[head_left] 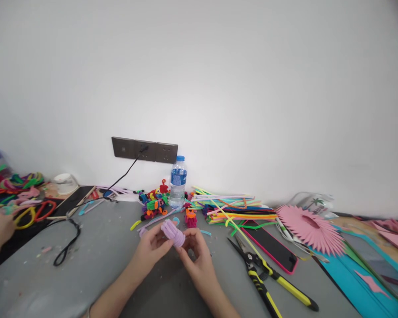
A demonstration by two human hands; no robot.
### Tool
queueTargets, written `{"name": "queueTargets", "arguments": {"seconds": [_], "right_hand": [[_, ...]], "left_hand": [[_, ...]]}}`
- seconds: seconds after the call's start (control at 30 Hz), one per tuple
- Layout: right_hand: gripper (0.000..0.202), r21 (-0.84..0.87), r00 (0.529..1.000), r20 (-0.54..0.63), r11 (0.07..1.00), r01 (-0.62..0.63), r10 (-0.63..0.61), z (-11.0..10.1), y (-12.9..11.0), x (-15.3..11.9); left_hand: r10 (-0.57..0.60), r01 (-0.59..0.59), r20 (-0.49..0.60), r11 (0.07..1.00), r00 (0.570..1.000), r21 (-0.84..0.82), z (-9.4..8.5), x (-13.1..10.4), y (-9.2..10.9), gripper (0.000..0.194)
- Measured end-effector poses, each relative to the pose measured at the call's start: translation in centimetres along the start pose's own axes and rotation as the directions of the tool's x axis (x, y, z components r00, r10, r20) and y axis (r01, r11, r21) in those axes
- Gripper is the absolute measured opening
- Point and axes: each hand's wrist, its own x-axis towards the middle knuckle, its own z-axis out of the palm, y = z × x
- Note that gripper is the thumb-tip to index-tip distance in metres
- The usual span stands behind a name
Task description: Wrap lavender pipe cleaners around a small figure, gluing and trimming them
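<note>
A lilac coil of bent pipe cleaner (173, 233) is held up over the grey mat (99, 256), between my two hands. My left hand (152, 245) pinches it from the left with thumb and fingers. From the right, my right hand (196, 249) has its thumb and fingertips closed on the coil's lower right side. Just behind the hands lie small multicoloured pipe-cleaner figures (155, 203) and an orange one (190, 217). A loose lilac pipe cleaner (159, 218) rests near my left fingers.
A water bottle (178, 183) stands by the wall. Right of it lie a pipe-cleaner bundle (242, 211), a phone (272, 247), yellow-black pliers (265, 269) and a pink paper fan (310, 229). A black cable (66, 249) loops at left, near another person's hand (0, 229) and scissors (43, 211).
</note>
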Motion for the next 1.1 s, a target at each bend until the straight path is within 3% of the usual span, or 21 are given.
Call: {"name": "queueTargets", "arguments": {"seconds": [1.1], "right_hand": [[0.022, 0.008, 0.999, -0.023, 0.999, 0.034, -0.033, 0.03, -0.15, 0.21]], "left_hand": [[-0.027, 0.028, 0.019, 0.999, 0.999, -0.026, 0.17, 0.03, 0.16, 0.054]]}}
